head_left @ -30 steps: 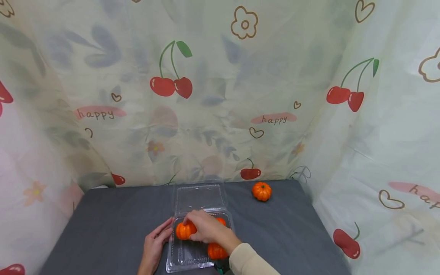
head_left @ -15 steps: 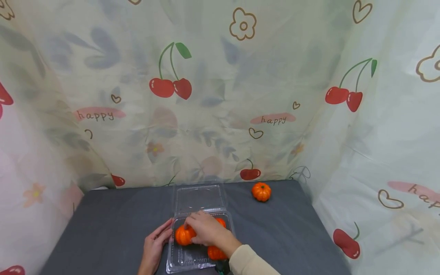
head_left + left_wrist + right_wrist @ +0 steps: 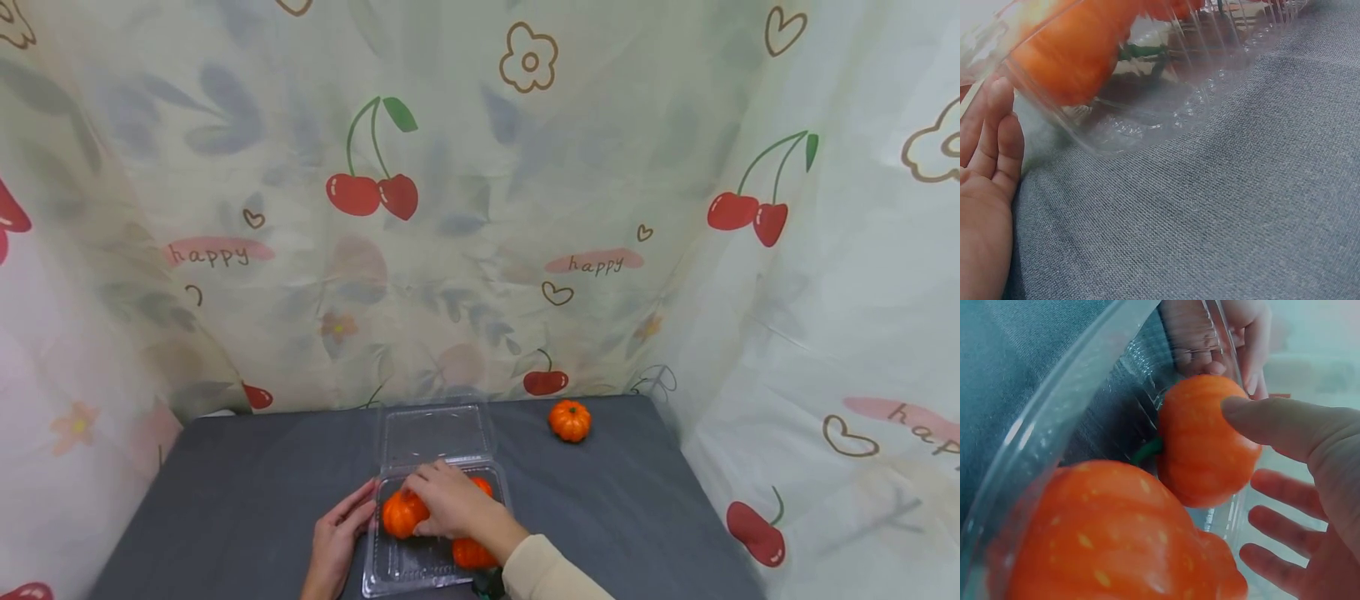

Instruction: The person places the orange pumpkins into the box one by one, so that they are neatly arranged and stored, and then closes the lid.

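Note:
In the head view a clear plastic clamshell box [image 3: 369,565] lies open, its lid folded back. My right hand [image 3: 453,504] reaches in and grips a small orange pumpkin [image 3: 400,517] at the box's left side. The right wrist view has the thumb [image 3: 1266,419] pressed on that pumpkin [image 3: 1200,456], whose green stem points sideways; the other fingers are apart from it in that view. Two more pumpkins sit in the box, one at the front right [image 3: 472,553], one behind, partly hidden by the hand. My left hand [image 3: 337,537] rests along the box's left wall, fingers fairly straight.
Another orange pumpkin [image 3: 570,421] stands on the dark grey cloth [image 3: 262,483] at the back right. The clear lid [image 3: 435,435] spreads toward the patterned curtain [image 3: 450,250], which closes off the back and sides.
The gripped pumpkin has come slightly nearer to me inside the box and has tilted a little, with the right hand following. My left hand stays in place.

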Demonstrator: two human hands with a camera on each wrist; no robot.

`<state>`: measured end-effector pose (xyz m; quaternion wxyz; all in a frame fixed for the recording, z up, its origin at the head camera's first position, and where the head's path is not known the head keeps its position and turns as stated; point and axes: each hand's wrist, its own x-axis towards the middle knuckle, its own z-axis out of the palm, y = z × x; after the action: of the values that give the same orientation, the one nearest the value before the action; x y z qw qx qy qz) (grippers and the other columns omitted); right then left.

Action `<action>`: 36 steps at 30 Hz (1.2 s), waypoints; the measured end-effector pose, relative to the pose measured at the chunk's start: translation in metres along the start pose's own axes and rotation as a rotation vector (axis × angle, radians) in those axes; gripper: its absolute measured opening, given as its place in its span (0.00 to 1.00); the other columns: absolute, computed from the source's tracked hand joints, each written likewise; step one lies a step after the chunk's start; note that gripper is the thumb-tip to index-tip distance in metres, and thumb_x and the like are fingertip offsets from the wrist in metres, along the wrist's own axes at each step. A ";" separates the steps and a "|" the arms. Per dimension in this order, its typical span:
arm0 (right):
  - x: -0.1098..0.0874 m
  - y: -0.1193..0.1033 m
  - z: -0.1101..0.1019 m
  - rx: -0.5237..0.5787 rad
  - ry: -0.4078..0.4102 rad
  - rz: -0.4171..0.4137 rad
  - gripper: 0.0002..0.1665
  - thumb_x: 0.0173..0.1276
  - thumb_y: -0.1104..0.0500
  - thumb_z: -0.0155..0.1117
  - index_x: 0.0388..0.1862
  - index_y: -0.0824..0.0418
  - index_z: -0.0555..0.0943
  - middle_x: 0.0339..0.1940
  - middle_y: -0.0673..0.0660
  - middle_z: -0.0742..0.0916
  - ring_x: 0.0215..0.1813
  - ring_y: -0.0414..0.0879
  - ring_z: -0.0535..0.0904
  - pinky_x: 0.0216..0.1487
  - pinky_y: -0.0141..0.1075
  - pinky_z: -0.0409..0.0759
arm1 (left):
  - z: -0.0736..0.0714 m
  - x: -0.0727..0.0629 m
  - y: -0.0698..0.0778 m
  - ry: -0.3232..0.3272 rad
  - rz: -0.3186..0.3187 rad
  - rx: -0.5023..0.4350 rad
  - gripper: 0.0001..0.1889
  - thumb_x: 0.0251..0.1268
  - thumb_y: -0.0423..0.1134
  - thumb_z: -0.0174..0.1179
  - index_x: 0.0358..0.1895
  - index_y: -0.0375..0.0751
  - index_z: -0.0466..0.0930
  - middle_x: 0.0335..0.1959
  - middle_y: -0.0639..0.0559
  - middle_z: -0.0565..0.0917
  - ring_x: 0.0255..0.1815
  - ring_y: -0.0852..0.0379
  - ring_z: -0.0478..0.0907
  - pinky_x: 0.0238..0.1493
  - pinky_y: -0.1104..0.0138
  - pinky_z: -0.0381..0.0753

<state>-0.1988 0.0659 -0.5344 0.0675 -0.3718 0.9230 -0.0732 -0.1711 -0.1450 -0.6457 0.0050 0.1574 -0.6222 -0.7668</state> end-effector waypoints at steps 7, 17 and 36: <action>-0.004 0.000 -0.001 -0.032 0.029 -0.004 0.29 0.69 0.38 0.68 0.65 0.42 0.75 0.65 0.47 0.78 0.62 0.45 0.73 0.66 0.43 0.77 | 0.000 0.000 0.000 0.007 -0.019 0.008 0.30 0.63 0.42 0.71 0.67 0.36 0.78 0.48 0.63 0.91 0.34 0.64 0.86 0.38 0.71 0.86; -0.009 0.010 -0.006 -0.066 0.073 0.052 0.42 0.70 0.29 0.58 0.77 0.44 0.65 0.80 0.55 0.68 0.80 0.56 0.63 0.77 0.57 0.67 | 0.000 0.002 -0.001 0.016 -0.023 0.001 0.28 0.64 0.40 0.71 0.66 0.34 0.78 0.46 0.64 0.91 0.32 0.63 0.85 0.37 0.71 0.86; -0.016 0.053 0.000 -0.004 0.117 0.202 0.50 0.71 0.23 0.48 0.85 0.39 0.49 0.87 0.57 0.50 0.85 0.66 0.47 0.78 0.73 0.47 | -0.001 0.003 -0.001 0.010 -0.025 -0.002 0.29 0.62 0.40 0.72 0.66 0.34 0.78 0.44 0.67 0.91 0.30 0.63 0.85 0.37 0.70 0.86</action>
<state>-0.2231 0.1144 -0.5426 0.0197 -0.2720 0.9582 -0.0860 -0.1738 -0.1461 -0.6475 -0.0013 0.1688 -0.6193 -0.7668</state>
